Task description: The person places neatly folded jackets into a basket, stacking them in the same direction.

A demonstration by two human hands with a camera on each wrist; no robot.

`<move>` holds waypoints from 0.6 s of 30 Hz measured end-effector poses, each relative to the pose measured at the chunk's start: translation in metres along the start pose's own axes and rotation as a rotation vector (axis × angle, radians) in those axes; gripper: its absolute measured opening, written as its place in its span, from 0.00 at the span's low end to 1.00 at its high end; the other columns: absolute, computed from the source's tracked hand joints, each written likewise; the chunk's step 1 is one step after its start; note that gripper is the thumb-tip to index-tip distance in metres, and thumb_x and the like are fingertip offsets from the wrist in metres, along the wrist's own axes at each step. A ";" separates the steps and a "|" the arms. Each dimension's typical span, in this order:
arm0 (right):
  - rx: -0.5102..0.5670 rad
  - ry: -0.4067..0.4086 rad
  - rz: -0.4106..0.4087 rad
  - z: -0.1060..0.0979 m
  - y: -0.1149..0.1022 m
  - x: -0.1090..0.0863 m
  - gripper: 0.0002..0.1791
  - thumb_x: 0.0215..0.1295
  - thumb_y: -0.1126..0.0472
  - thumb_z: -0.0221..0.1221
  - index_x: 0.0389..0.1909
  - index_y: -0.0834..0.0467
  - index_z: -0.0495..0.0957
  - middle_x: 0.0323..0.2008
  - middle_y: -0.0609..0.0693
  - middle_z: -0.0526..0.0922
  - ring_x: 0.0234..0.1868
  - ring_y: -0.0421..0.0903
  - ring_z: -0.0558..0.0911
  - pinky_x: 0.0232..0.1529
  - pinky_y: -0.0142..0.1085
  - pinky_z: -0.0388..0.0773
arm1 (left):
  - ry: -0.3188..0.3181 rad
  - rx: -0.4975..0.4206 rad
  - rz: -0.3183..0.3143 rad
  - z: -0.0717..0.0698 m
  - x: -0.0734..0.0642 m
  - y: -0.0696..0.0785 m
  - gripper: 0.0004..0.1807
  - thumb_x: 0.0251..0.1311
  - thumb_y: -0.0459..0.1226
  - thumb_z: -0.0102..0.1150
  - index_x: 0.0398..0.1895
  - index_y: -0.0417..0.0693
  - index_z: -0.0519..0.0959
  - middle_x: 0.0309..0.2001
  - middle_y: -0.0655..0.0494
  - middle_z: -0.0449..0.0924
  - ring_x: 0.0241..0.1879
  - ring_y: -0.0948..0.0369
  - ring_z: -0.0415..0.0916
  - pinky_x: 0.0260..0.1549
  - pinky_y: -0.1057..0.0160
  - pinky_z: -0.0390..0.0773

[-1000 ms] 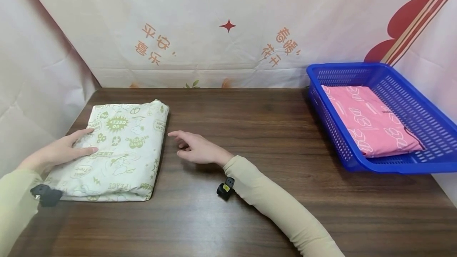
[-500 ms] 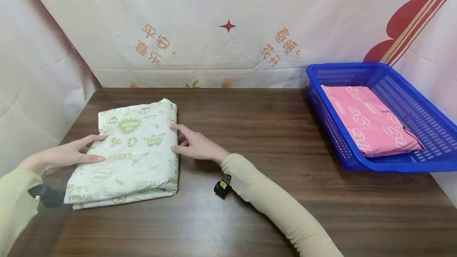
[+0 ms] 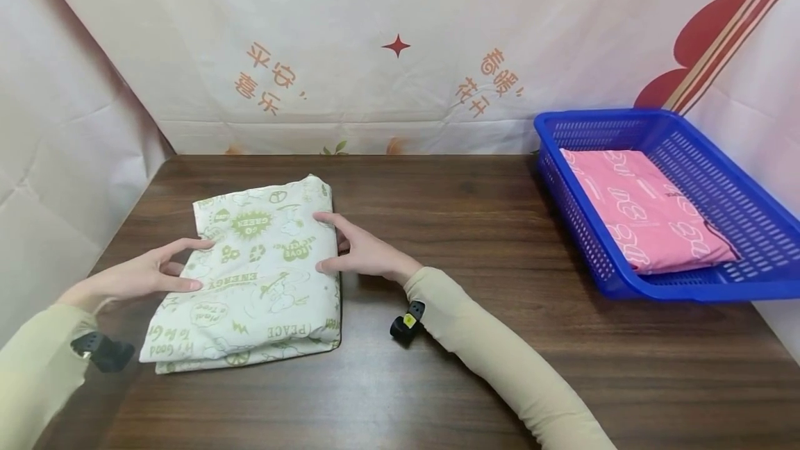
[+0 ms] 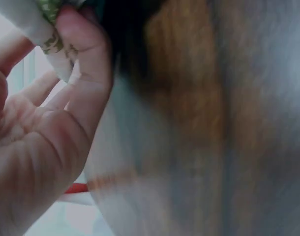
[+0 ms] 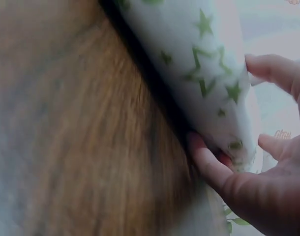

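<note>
A folded white cloth with green print (image 3: 259, 297) is at the left side of the table, its near edge showing stacked layers. My left hand (image 3: 137, 275) grips its left edge; in the left wrist view the cloth lies between that hand's digits. On the opposite side, my right hand (image 3: 369, 252) holds the right edge. The right wrist view shows fingertips (image 5: 196, 142) tucked under the star-printed side (image 5: 209, 69), while other digits reach over the top. The parts of the fingers beneath the cloth are hidden.
A blue perforated basket (image 3: 694, 292) stands at the right of the brown wooden table (image 3: 462, 228). Inside it lies a folded pink cloth with white print (image 3: 637, 214). A pale printed curtain (image 3: 350, 89) hangs behind the table and along both sides.
My right hand has come to the cloth's right edge and taken hold. The white cloth has shifted right and turned slightly, with my left hand moving along with it.
</note>
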State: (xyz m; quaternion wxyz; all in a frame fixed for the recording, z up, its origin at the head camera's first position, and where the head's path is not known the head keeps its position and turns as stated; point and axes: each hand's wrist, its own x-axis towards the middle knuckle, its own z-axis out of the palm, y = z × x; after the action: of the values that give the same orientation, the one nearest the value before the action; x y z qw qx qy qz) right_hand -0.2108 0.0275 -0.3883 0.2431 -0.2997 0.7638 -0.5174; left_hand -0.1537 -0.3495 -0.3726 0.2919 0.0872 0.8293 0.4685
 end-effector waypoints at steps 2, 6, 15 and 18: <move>0.013 0.004 0.005 0.000 0.000 -0.002 0.48 0.58 0.60 0.66 0.75 0.45 0.50 0.56 0.56 0.67 0.52 0.47 0.75 0.48 0.36 0.74 | 0.017 -0.003 -0.004 0.004 0.002 0.001 0.42 0.62 0.35 0.63 0.74 0.50 0.49 0.50 0.37 0.73 0.45 0.51 0.79 0.41 0.57 0.78; 0.008 0.019 0.008 -0.002 0.001 -0.007 0.51 0.57 0.62 0.67 0.76 0.45 0.48 0.65 0.57 0.59 0.57 0.47 0.74 0.52 0.36 0.72 | 0.041 -0.047 -0.011 0.014 0.006 0.000 0.44 0.62 0.35 0.63 0.75 0.54 0.46 0.48 0.37 0.74 0.44 0.50 0.79 0.41 0.56 0.79; 0.101 0.053 -0.043 -0.019 0.011 -0.015 0.47 0.56 0.68 0.66 0.73 0.52 0.52 0.64 0.57 0.62 0.60 0.52 0.72 0.52 0.39 0.75 | 0.125 -0.117 0.100 0.026 0.016 0.012 0.44 0.62 0.32 0.62 0.75 0.55 0.48 0.51 0.36 0.75 0.44 0.50 0.80 0.41 0.57 0.79; 0.106 0.051 -0.056 -0.027 0.013 -0.019 0.46 0.56 0.67 0.66 0.72 0.51 0.53 0.61 0.57 0.64 0.59 0.52 0.73 0.51 0.39 0.75 | 0.147 -0.110 0.118 0.031 0.020 0.019 0.43 0.61 0.33 0.63 0.74 0.54 0.50 0.51 0.39 0.76 0.44 0.52 0.80 0.43 0.60 0.78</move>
State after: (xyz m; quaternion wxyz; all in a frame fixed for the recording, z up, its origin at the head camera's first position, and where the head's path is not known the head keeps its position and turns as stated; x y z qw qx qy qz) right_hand -0.2185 0.0622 -0.3899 0.2246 -0.2946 0.7326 -0.5710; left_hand -0.1551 -0.3082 -0.3766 0.2065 0.0851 0.8149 0.5348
